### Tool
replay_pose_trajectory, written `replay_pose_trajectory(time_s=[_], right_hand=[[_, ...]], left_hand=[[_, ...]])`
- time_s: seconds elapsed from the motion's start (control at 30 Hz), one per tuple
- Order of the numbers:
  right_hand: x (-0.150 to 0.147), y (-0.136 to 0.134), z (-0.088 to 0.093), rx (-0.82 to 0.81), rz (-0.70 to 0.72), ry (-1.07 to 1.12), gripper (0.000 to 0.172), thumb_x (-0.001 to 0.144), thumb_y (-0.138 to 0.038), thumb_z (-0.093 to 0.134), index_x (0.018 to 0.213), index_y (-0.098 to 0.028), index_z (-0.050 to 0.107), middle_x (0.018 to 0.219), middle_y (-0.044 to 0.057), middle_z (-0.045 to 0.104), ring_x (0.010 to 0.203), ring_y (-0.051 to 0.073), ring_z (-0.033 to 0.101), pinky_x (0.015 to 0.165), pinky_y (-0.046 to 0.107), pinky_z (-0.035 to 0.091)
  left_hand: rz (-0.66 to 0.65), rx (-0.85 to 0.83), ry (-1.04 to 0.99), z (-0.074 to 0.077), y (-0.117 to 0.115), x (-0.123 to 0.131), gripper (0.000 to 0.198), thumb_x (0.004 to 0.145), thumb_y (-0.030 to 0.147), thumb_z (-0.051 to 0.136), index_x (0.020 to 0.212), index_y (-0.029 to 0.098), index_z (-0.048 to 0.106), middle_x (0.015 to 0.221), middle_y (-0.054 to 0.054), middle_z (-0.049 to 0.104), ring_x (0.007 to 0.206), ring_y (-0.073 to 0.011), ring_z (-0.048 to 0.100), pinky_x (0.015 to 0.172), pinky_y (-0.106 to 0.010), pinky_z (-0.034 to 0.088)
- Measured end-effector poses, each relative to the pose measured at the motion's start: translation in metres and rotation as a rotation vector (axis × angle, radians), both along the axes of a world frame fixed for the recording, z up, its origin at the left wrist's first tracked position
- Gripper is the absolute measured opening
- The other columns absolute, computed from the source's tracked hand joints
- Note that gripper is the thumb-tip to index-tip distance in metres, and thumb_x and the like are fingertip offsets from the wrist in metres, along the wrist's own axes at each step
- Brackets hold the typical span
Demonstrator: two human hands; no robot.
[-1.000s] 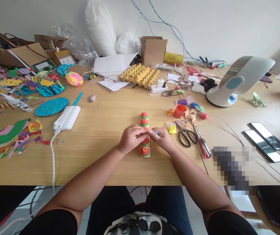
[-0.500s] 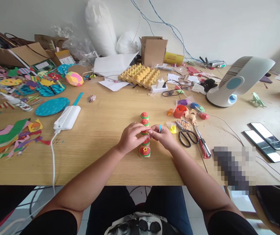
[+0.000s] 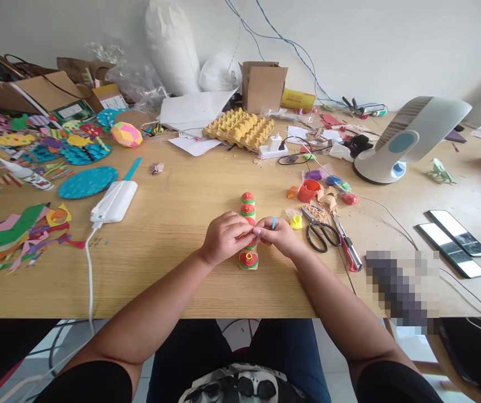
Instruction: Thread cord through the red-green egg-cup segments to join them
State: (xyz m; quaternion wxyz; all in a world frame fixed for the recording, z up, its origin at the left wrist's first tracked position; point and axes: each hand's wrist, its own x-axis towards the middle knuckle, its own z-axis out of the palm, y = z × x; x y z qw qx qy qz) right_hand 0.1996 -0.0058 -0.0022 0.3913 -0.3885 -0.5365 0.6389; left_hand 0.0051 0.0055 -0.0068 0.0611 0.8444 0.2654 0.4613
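A row of small craft pieces, red on top with green bands point(image 3: 248, 260), stands in line on the wooden table; the nearest one carries a yellow ring. Over the middle of that row, my left hand point(image 3: 227, 238) is closed, thumb and fingertips pinched together. My right hand point(image 3: 281, 235) meets it from the other side, also pinching. A thin light-blue stick point(image 3: 274, 223) juts up between the right hand's fingers. Whatever lies at the touching fingertips is too small or hidden to make out. The hands partly cover the middle pieces.
Right of my hands lie a yellow clay bag point(image 3: 295, 220), scissors point(image 3: 324, 234), a utility knife point(image 3: 348, 246) and a red ring-shaped container point(image 3: 308, 191). A white fan point(image 3: 406, 140) stands farther back. On the left are a white power bank point(image 3: 115, 201) and paper scraps point(image 3: 17, 238).
My fingertips have come slightly lower and closer together over the row, and my left fingers are more curled. The camera view has shifted a little; the pieces stay in place.
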Motion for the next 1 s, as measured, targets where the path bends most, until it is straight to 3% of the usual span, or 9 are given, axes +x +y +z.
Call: replay_pose_trajectory(time_s=[0.17,0.33,1.0], right_hand=[[0.0006,0.0024,-0.0021,-0.036,-0.043,0.021,0.043,0.065,-0.055,0.087,0.072,-0.017,0.068,0.058,0.000,0.066,0.047,0.008,0.042,0.046,0.024,0.027],[0.0006,0.0021,-0.0038,-0.026,-0.083,0.023,0.041,0.067,-0.053,0.087,0.074,-0.018,0.068,0.057,-0.001,0.065,0.047,0.008,0.042,0.046,0.024,0.027],[-0.0009,0.0012,-0.0019,-0.004,-0.098,0.027,0.038,0.069,-0.050,0.086,0.074,-0.018,0.067,0.058,0.000,0.065,0.048,0.008,0.042,0.047,0.025,0.027]], left_hand=[[-0.002,-0.063,-0.033,-0.0020,0.0015,0.0005,0.004,0.091,0.025,0.070,0.093,0.024,0.072,0.089,-0.003,0.075,0.080,-0.0161,0.066,0.076,-0.032,0.054],[-0.026,-0.087,-0.050,-0.0065,0.0052,-0.0013,0.016,0.090,0.023,0.072,0.106,0.024,0.072,0.100,-0.005,0.076,0.090,-0.0184,0.069,0.082,-0.035,0.056],[0.055,-0.041,-0.060,-0.0010,-0.0001,-0.0009,0.001,0.088,0.023,0.070,0.088,0.023,0.070,0.087,-0.002,0.075,0.079,-0.0158,0.066,0.073,-0.031,0.053]])
